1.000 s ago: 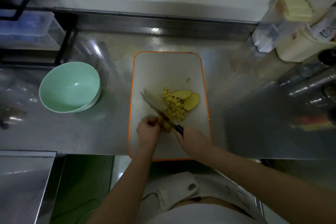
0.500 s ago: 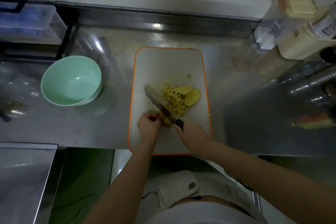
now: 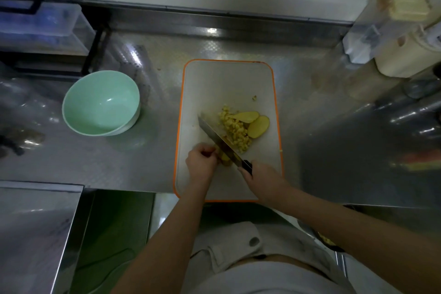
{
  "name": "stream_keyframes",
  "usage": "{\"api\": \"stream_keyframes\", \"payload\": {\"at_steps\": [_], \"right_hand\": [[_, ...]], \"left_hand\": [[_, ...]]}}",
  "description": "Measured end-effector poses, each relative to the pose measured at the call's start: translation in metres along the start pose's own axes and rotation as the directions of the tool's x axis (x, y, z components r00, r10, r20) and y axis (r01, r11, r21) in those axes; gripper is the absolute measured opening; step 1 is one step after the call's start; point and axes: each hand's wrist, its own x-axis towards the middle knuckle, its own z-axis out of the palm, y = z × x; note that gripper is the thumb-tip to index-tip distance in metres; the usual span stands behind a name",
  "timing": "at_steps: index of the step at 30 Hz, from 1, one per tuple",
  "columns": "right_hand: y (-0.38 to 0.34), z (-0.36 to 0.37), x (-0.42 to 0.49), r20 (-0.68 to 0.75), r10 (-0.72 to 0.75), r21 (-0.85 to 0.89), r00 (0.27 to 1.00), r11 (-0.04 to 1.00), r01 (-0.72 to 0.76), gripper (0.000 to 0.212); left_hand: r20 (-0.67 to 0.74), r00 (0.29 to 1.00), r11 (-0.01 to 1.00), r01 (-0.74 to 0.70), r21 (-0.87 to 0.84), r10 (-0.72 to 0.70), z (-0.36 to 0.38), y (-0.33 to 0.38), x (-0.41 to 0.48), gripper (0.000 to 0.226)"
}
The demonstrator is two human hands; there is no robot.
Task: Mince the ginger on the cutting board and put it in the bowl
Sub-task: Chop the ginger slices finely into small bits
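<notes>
One steel surface [image 3: 310,102] carries an orange-rimmed cutting board [image 3: 226,79] and, well to its left, an empty green bowl [image 3: 101,102]. On the board the right hand [image 3: 263,180] grips a knife [image 3: 220,142], its blade over a ginger piece [image 3: 224,159] pinched in the curled fingers [image 3: 205,150] of the left hand [image 3: 200,164]. Minced ginger [image 3: 235,131] lies beside two ginger slices [image 3: 253,122].

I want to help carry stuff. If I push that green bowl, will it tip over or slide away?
The green bowl looks empty, so it is probably light. It sits on a shiny metal counter, so a push would likely make it slide. Its wide, low shape should keep it from tipping easily, though its base is hidden.
</notes>
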Motion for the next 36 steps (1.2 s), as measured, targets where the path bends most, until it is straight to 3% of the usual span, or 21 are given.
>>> {"api": "stream_keyframes", "payload": {"at_steps": [10, 17, 23, 36], "right_hand": [[0.004, 0.013, 0.006, -0.038, -0.005, 0.014, 0.999, 1.0, 0.005, 0.023], [0.014, -0.005, 0.02, -0.028, -0.057, 0.086, 0.998, 0.995, 0.059, 0.032], [0.009, -0.015, 0.019, -0.094, -0.008, 0.116, 0.996, 0.993, 0.019, 0.04], [-0.002, -0.009, -0.001, -0.089, -0.006, 0.05, 0.996, 0.999, 0.01, 0.037]], "left_hand": [[-0.005, 1.0, 1.0, 0.01, 0.006, -0.01, 0.0, -0.001, 0.001, 0.004], [0.008, 0.999, 0.999, -0.049, 0.022, 0.049, -0.001, -0.001, -0.002, 0.005], [0.018, 0.999, 0.999, -0.044, -0.017, 0.045, 0.001, -0.003, -0.002, 0.008], [0.007, 0.997, 0.997, -0.074, -0.025, 0.074, -0.001, -0.005, -0.009, 0.004]]}}
